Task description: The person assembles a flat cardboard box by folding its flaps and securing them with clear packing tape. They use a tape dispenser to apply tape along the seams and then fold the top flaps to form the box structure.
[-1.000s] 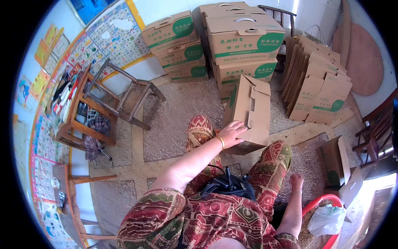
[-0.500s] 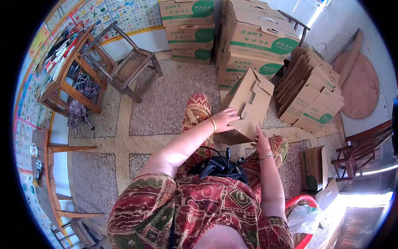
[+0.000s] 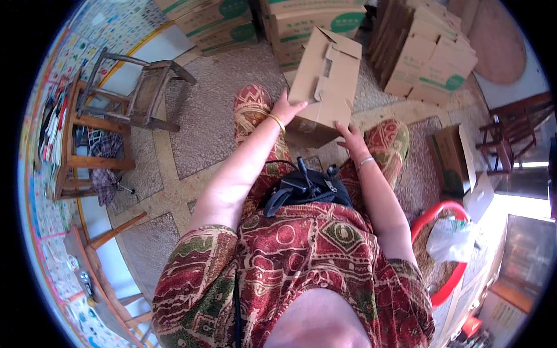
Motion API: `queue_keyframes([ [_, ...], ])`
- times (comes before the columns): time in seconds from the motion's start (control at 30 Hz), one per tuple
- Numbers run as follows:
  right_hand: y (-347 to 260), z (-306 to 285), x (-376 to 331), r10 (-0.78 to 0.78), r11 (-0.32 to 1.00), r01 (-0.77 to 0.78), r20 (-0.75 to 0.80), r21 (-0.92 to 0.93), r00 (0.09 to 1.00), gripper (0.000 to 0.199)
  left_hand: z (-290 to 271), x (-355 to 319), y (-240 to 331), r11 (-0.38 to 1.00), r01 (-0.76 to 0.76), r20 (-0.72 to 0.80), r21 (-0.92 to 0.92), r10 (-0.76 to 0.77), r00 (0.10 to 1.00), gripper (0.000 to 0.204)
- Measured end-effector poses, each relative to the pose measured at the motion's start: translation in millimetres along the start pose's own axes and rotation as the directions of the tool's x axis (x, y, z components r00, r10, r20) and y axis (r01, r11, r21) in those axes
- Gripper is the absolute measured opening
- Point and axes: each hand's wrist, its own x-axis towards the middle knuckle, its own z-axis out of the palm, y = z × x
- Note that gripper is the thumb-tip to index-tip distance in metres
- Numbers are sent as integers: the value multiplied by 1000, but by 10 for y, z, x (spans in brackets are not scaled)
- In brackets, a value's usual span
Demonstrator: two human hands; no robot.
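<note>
A closed brown cardboard box [image 3: 339, 75] with folded top flaps and a slotted handle sits between my feet. Its near end is toward me. My left hand [image 3: 286, 111] grips the near left edge, with its thumb lying over the top. At the near right corner, my right hand [image 3: 351, 142] holds the box with bent fingers, some of them hidden. The undersides of both hands' grip cannot be seen.
Stacked printed boxes [image 3: 316, 26] stand behind, with flattened cartons [image 3: 426, 58] leaning to their right. A wooden chair [image 3: 148, 93] is at left. On my right are an open box [image 3: 449, 159] and a red-rimmed basket [image 3: 415, 226] with a plastic bag [image 3: 451, 239].
My view has shifted, so the surroundings appear higher and turned. My left hand has moved from the box's top to its left edge. My right hand stays at the near right corner.
</note>
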Motion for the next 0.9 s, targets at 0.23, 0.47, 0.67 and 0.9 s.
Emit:
queue_keyframes([
  [0.23,-102,-168,-218,-278,934,253,-70,-251,958,71,57,-58,-37,972,-56,105,-228,82,991,62],
  [0.47,32,-302,-370,-286,908,244,-78,-340,955,79,80,-74,-187,995,-97,196,-3,96,976,64],
  [0.67,18,-318,-328,-238,923,149,-220,-355,946,78,271,-107,-293,925,-160,269,346,66,961,68],
  [0.9,-90,-158,-214,-457,813,159,-445,-560,770,93,488,-256,-85,967,-129,396,222,31,918,77],
])
